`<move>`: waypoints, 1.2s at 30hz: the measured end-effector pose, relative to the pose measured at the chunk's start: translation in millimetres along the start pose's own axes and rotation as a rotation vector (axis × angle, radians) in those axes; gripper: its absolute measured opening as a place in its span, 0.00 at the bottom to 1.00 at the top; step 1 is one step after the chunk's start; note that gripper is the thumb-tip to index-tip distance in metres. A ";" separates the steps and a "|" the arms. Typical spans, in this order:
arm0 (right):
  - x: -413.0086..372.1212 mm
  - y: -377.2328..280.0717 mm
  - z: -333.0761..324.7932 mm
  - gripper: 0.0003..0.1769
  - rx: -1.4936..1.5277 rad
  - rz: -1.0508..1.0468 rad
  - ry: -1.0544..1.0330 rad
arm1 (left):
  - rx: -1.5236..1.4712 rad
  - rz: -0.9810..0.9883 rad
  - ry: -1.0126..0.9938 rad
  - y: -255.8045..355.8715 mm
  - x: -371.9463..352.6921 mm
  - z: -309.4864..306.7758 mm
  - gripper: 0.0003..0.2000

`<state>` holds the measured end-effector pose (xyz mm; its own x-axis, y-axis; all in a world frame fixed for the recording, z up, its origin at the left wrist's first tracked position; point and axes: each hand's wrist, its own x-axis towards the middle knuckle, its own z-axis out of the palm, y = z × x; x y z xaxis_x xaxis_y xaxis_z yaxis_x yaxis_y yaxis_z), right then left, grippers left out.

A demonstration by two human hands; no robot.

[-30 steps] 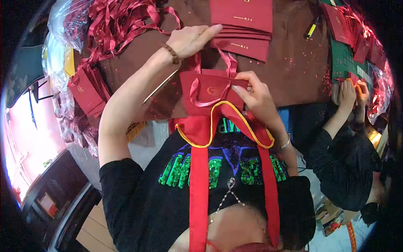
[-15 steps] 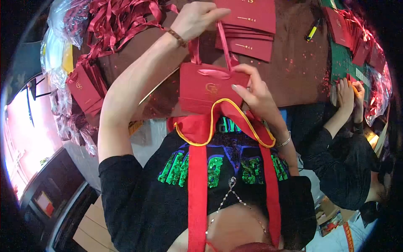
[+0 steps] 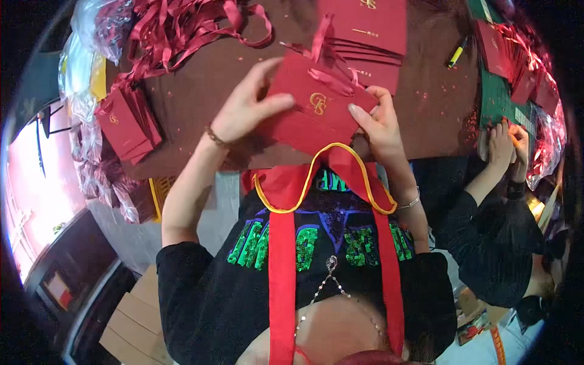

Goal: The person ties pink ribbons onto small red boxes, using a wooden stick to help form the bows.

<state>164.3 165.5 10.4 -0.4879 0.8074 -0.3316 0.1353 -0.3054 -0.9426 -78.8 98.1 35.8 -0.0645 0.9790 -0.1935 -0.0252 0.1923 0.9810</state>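
A red paper bag (image 3: pixel 304 115) with a gold emblem and ribbon handles (image 3: pixel 331 78) is tilted between my two hands at the table's near edge. My left hand (image 3: pixel 252 106) grips the bag's left side, thumb across the front and fingers behind. On the right edge, my right hand (image 3: pixel 377 121) pinches the bag near its upper corner. Just beyond the bag lies a stack of flat red bags (image 3: pixel 368 30) with gold print.
Loose red ribbons (image 3: pixel 176 36) lie at the back left, above a fanned pile of red bags (image 3: pixel 125 125). A yellow marker (image 3: pixel 456 55) is at the right. Near the green mat (image 3: pixel 496 100), a co-worker's hands (image 3: pixel 502 143) are busy beside more red bags (image 3: pixel 496 48).
My left hand has come down from the ribbon handle to the bag's left side. The bag has turned and tilted, and its handles now lie folded over.
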 end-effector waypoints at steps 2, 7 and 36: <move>0.4 -12.2 12.6 0.18 0.277 0.042 -0.048 | 0.087 -0.019 0.047 -18.0 -5.2 -1.4 0.29; 10.5 -12.3 21.0 0.09 -0.012 -0.063 0.002 | 0.293 0.017 0.071 4.6 -19.1 -3.8 0.32; 21.0 15.8 53.4 0.08 0.079 0.084 -0.256 | 1.456 -0.381 0.706 -31.5 -105.1 -219.9 0.27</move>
<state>110.1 150.7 -9.3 -0.6814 0.6264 -0.3785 0.1223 -0.4124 -0.9027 -290.6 -25.8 22.5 -0.6929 0.7207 0.0220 0.7206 0.6932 -0.0103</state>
